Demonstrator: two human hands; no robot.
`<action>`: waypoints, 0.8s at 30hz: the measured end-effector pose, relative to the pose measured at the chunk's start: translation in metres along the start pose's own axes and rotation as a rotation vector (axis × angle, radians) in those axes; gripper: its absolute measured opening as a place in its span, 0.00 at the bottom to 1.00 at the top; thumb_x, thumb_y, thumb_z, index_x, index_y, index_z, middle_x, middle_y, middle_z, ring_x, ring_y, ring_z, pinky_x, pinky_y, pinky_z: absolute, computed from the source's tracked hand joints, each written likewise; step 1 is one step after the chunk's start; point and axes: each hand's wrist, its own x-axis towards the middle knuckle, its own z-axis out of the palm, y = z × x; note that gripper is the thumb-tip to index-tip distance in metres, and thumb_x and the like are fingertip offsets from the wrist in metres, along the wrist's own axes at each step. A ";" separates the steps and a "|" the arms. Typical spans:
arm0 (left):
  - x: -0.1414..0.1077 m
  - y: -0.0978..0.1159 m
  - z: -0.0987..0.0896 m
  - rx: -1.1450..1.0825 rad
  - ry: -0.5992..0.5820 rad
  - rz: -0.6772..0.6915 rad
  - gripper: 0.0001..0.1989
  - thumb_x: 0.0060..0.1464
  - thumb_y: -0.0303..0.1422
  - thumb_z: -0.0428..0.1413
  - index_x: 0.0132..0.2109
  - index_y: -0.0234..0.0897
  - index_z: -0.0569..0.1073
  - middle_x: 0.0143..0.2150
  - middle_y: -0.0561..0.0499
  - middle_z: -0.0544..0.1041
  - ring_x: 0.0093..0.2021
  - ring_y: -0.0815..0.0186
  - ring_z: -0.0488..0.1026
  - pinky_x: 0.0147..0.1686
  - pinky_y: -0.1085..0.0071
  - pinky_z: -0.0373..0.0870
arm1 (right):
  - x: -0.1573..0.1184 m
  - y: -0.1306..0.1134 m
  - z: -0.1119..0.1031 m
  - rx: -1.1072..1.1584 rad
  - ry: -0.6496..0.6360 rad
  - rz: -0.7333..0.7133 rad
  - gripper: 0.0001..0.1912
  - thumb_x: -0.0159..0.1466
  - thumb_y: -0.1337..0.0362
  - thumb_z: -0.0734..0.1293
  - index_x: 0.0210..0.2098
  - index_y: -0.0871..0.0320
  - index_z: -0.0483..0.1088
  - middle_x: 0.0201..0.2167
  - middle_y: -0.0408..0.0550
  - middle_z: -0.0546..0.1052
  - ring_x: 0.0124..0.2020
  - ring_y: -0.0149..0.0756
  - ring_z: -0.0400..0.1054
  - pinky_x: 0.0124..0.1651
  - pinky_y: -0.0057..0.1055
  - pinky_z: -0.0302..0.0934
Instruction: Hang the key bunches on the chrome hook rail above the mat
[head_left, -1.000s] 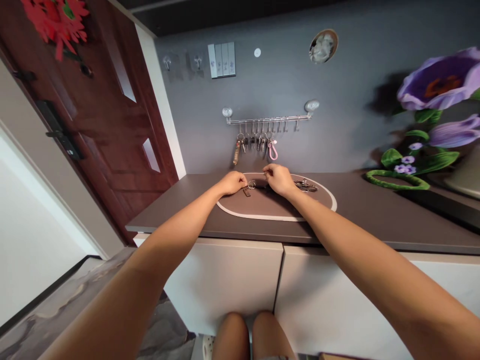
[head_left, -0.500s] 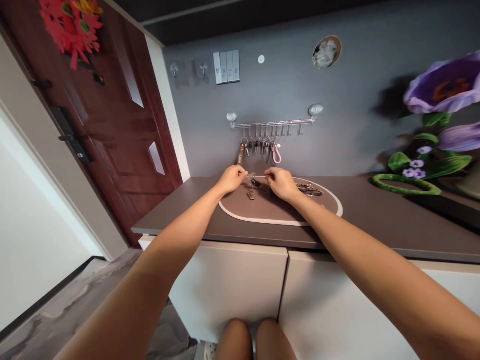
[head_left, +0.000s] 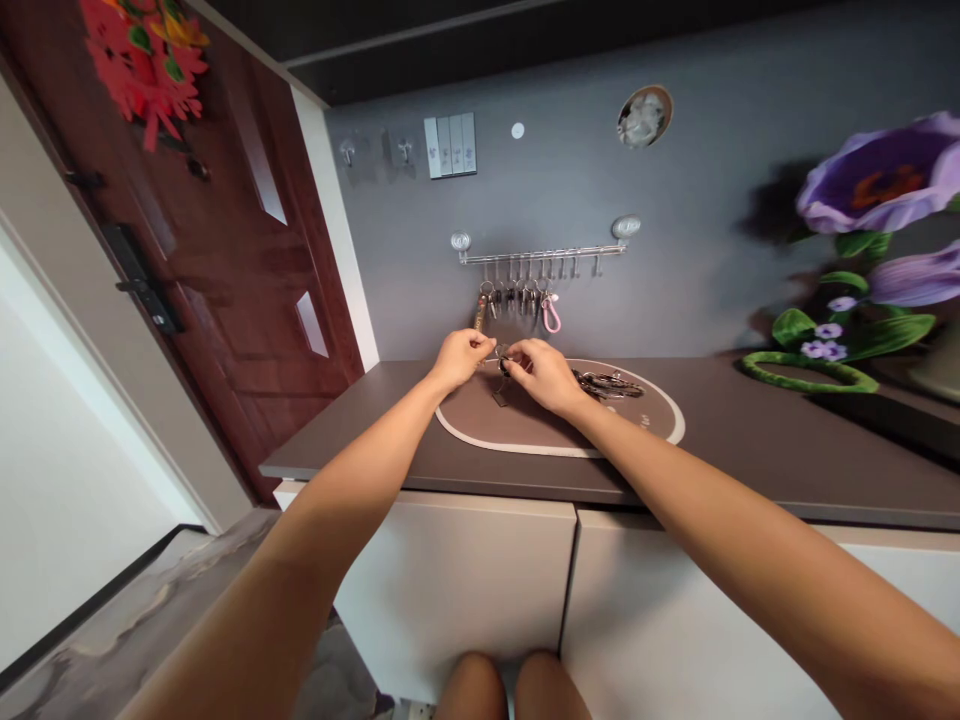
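Note:
My left hand is closed in a pinch on a key ring above the oval brown mat. From the ring hang a dark key and a small metal piece. My right hand comes in from the right, its thumb and fingertips closed about the dark key, which they partly hide. Behind the right wrist, a pile of more keys and rings lies on the mat.
Several key rings and a pink carabiner hang from a clear hook rail on the grey wall. Purple plush flowers stand at the right. A dark red door is at the left; white cabinet doors are below the counter.
My right hand has moved left and now meets the key at the ring. The left hand keeps its pinch. The view has shifted slightly.

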 end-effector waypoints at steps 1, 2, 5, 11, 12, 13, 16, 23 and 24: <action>0.000 0.001 0.000 0.005 0.002 0.007 0.15 0.46 0.41 0.52 0.25 0.32 0.70 0.20 0.54 0.69 0.21 0.73 0.62 0.24 0.76 0.59 | 0.000 0.000 0.001 -0.001 0.001 -0.004 0.08 0.57 0.64 0.61 0.35 0.59 0.67 0.30 0.46 0.70 0.29 0.29 0.63 0.35 0.26 0.57; -0.001 0.002 0.000 0.011 0.004 0.011 0.15 0.46 0.41 0.52 0.25 0.32 0.70 0.20 0.53 0.69 0.22 0.73 0.62 0.25 0.76 0.59 | 0.000 0.000 0.003 -0.004 0.003 -0.005 0.07 0.56 0.63 0.61 0.34 0.59 0.67 0.30 0.46 0.69 0.28 0.29 0.62 0.35 0.26 0.56; -0.002 0.005 0.000 0.021 0.005 0.018 0.14 0.46 0.40 0.53 0.25 0.31 0.71 0.21 0.53 0.70 0.22 0.73 0.62 0.25 0.76 0.59 | 0.000 0.001 0.006 -0.023 0.013 0.011 0.07 0.56 0.62 0.62 0.32 0.59 0.66 0.30 0.46 0.69 0.27 0.29 0.62 0.34 0.26 0.56; -0.004 0.008 0.001 0.027 -0.023 0.046 0.15 0.45 0.41 0.53 0.26 0.31 0.72 0.21 0.52 0.70 0.22 0.73 0.62 0.25 0.76 0.58 | -0.001 0.003 0.009 -0.061 0.030 0.016 0.06 0.56 0.63 0.62 0.31 0.58 0.66 0.30 0.46 0.68 0.29 0.31 0.61 0.34 0.27 0.55; -0.004 0.008 0.000 0.025 -0.030 0.043 0.15 0.45 0.41 0.53 0.26 0.31 0.72 0.21 0.52 0.70 0.22 0.73 0.62 0.25 0.76 0.58 | -0.001 0.003 0.009 -0.067 0.031 0.011 0.05 0.57 0.63 0.61 0.31 0.58 0.66 0.30 0.46 0.68 0.30 0.31 0.61 0.35 0.27 0.55; -0.004 0.008 0.000 0.022 -0.035 0.038 0.15 0.45 0.41 0.53 0.26 0.31 0.72 0.21 0.52 0.70 0.22 0.73 0.62 0.25 0.76 0.58 | -0.001 0.003 0.009 -0.072 0.034 0.006 0.05 0.57 0.64 0.61 0.30 0.58 0.66 0.30 0.46 0.68 0.30 0.31 0.61 0.35 0.27 0.54; -0.004 0.009 -0.001 0.014 -0.030 0.017 0.14 0.44 0.40 0.53 0.26 0.31 0.72 0.21 0.52 0.71 0.22 0.72 0.63 0.25 0.75 0.59 | -0.001 0.003 0.008 -0.085 0.059 0.000 0.06 0.58 0.65 0.59 0.30 0.58 0.67 0.29 0.47 0.68 0.32 0.33 0.61 0.36 0.27 0.54; -0.003 0.009 -0.002 -0.105 -0.007 -0.020 0.12 0.44 0.38 0.54 0.26 0.31 0.72 0.20 0.52 0.70 0.22 0.72 0.64 0.26 0.75 0.60 | 0.002 0.004 0.004 0.024 0.154 0.107 0.07 0.58 0.64 0.59 0.28 0.60 0.67 0.28 0.48 0.70 0.32 0.33 0.62 0.38 0.29 0.54; -0.003 0.008 -0.001 -0.143 -0.004 -0.026 0.12 0.44 0.38 0.55 0.26 0.31 0.72 0.20 0.53 0.70 0.22 0.72 0.65 0.26 0.75 0.60 | 0.003 0.005 0.004 0.064 0.171 0.134 0.07 0.57 0.64 0.60 0.27 0.60 0.67 0.28 0.48 0.70 0.31 0.33 0.62 0.38 0.29 0.54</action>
